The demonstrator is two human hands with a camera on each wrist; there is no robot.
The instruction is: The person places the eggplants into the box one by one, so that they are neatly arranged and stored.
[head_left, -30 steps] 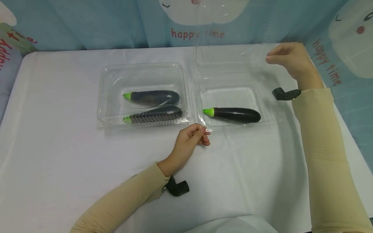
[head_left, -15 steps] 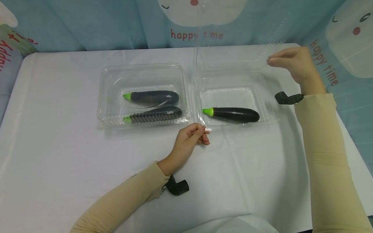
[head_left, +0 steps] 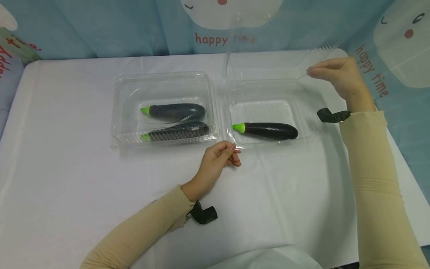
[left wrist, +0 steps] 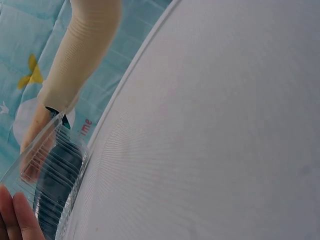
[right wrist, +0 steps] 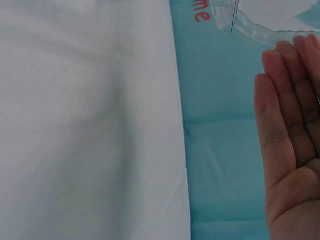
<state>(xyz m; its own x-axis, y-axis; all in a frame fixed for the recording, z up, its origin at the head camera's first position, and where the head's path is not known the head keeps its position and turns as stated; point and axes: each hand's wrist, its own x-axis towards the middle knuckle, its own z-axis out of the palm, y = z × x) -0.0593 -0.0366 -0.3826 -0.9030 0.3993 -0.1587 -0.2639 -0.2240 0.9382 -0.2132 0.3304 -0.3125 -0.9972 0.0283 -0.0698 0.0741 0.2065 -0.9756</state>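
An opened clear plastic clamshell container [head_left: 265, 86] lies right of centre in the head view, its lid [head_left: 260, 71] raised at the back. Inside its base, one dark eggplant [head_left: 272, 130] with a green stem rests along the front. My left hand [head_left: 216, 158] pinches the base's front left corner between thumb and fingers. At the lid's right edge, my right hand [head_left: 339, 76] pinches the plastic with its fingertips. The right wrist view shows that hand's fingers [right wrist: 277, 120] extended, close to the clear edge [right wrist: 245, 27].
To the left stands a closed clear clamshell [head_left: 129, 89] holding two eggplants, one [head_left: 178, 112] behind the other [head_left: 178, 131]. A white cloth [head_left: 84, 186] covers the table. A blue printed curtain [head_left: 131, 30] hangs along the back and right sides.
My right hand has come slightly nearer the body, and the raised lid has tilted with it, its upper edge lower in view. The left hand keeps its place at the corner.
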